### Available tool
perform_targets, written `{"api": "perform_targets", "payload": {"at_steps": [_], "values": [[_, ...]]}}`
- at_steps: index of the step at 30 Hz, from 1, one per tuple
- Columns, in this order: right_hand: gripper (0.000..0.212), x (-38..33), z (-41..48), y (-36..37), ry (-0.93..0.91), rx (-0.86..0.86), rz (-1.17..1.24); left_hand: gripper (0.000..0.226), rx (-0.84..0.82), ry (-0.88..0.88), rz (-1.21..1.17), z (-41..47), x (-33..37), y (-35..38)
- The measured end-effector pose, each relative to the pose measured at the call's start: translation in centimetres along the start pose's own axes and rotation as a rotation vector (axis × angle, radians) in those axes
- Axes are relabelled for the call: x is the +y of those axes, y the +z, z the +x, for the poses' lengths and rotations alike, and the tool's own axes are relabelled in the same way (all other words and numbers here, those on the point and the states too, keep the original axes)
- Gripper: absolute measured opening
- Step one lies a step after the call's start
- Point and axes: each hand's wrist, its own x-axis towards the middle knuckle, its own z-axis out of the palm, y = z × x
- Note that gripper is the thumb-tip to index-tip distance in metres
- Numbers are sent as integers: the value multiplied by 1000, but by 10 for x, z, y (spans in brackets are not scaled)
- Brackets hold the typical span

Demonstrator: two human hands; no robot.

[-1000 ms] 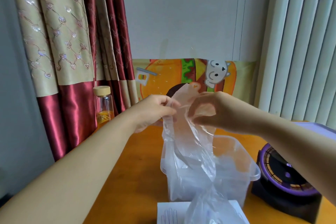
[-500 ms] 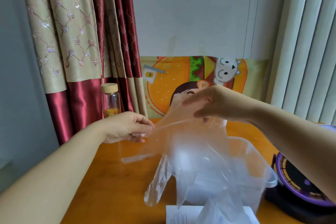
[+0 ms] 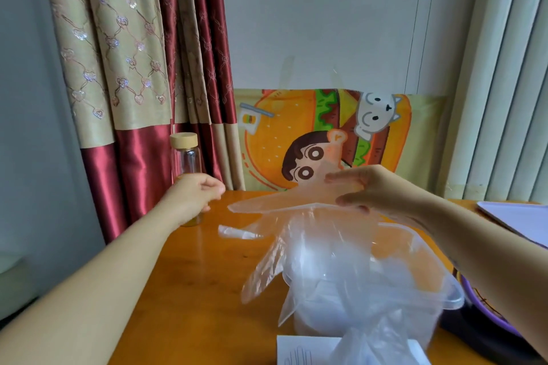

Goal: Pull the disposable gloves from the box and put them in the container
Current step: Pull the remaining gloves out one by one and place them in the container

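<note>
Head view. My right hand (image 3: 373,190) pinches the cuff of a clear disposable glove (image 3: 308,228), which is spread out above the clear plastic container (image 3: 453,299). The glove's fingers droop past the container's left rim. My left hand (image 3: 195,194) is apart from the glove, fingers curled, holding nothing. A second glove (image 3: 373,341) sticks up from the white glove box (image 3: 299,350), just in front of the container on the orange table (image 3: 192,290).

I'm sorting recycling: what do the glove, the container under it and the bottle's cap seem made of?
The glove looks like thin clear plastic film: see-through, glossy, crinkled and limp. The container seems stiffer translucent plastic with a moulded rim. The bottle cap looks like pale matte wood or bamboo; the picture cannot settle which.
</note>
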Motion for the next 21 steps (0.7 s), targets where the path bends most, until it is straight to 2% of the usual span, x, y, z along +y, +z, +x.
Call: {"api": "perform_targets", "payload": {"at_steps": [2,4,5,7,10,12,16,21], "values": [[48,16,-5,7,60,57,-20,10,212,157,108,-1,12,11],[48,30,-11,15,120,101,-63,14,236,349,181,-10,35,30],[49,36,-15,18,149,117,-87,16,175,436,216,-16,47,41],[52,47,-22,22,196,120,-147,20,-67,537,304,-28,69,70],[52,56,-34,23,250,41,-267,41,-539,495,614,-37,88,113],[48,59,-43,19,276,-43,-396,53,-748,438,893,-41,95,138],[47,68,-55,15,278,-183,-807,56,-919,417,1135,-44,97,173],[55,69,-58,13,251,-231,-1025,54,-1024,322,1227,-38,85,192]]}}
